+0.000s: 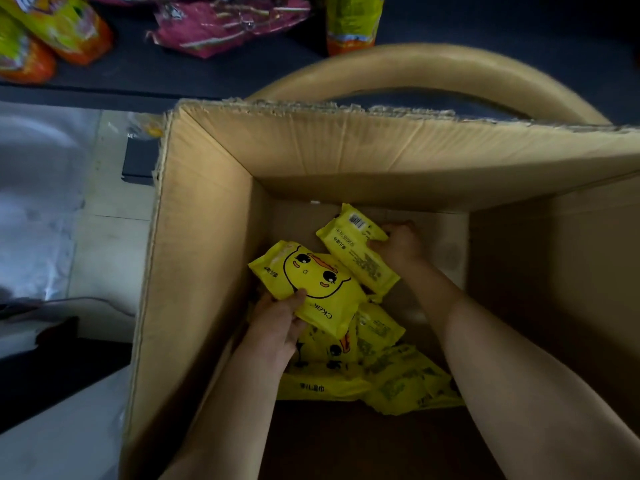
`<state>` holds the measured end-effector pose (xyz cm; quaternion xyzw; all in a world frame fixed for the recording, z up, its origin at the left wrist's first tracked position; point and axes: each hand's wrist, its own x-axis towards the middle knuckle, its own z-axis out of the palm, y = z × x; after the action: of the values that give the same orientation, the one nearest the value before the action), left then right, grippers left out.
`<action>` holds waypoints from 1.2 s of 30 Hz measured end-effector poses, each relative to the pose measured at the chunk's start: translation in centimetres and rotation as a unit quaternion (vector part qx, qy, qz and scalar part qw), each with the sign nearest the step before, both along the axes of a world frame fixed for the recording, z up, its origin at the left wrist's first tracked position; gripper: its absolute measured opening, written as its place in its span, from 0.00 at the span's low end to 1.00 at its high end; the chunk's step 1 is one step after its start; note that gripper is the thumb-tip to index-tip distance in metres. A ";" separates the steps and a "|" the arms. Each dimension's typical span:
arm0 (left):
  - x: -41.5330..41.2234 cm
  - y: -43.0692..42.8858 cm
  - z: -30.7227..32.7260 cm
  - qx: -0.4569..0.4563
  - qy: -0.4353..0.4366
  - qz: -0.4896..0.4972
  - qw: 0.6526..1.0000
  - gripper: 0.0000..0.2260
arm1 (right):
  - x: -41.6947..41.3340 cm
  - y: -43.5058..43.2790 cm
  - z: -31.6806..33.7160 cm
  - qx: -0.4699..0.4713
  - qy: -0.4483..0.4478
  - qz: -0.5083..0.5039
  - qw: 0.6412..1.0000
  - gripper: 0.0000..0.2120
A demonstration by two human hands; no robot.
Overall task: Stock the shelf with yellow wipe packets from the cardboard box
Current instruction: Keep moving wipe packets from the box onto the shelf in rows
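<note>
Yellow packets, one in each of the hands, deep in the box (207, 237): the left hand (277, 327) grips a duck-face packet (311, 285), the right hand (398, 245) a barcode-side packet (356, 251), probably to carry two per trip. The pile (391, 379) lies beneath them; the shelf (156, 71) is beyond the box.

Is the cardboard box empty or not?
Not empty: yellow packets lie piled on the box floor, plus one in the left hand, one in the right hand.
</note>
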<state>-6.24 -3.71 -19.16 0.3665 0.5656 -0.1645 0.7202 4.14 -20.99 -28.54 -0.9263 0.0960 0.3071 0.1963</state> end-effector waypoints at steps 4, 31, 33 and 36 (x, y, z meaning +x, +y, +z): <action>0.0 -0.1 0.5 -0.004 0.011 0.001 1.000 0.18 | -0.2 -1.0 2.3 0.056 -0.007 -0.063 0.996 0.14; 0.3 0.5 -1.2 0.024 0.051 -0.068 0.996 0.17 | -7.9 -1.2 3.9 0.269 0.003 -0.739 0.618 0.21; 0.3 0.4 -1.3 0.022 0.043 -0.073 0.996 0.18 | -7.5 -1.1 3.8 0.265 0.019 -0.736 0.623 0.21; 0.2 0.4 -1.4 0.007 0.030 -0.065 0.997 0.16 | -7.1 -1.1 3.4 0.250 0.047 -0.706 0.662 0.22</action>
<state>-6.06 -3.31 -20.51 0.4023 0.5628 -0.2182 0.6883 -2.96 -22.11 -25.17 -0.4816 0.6494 0.1319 0.5735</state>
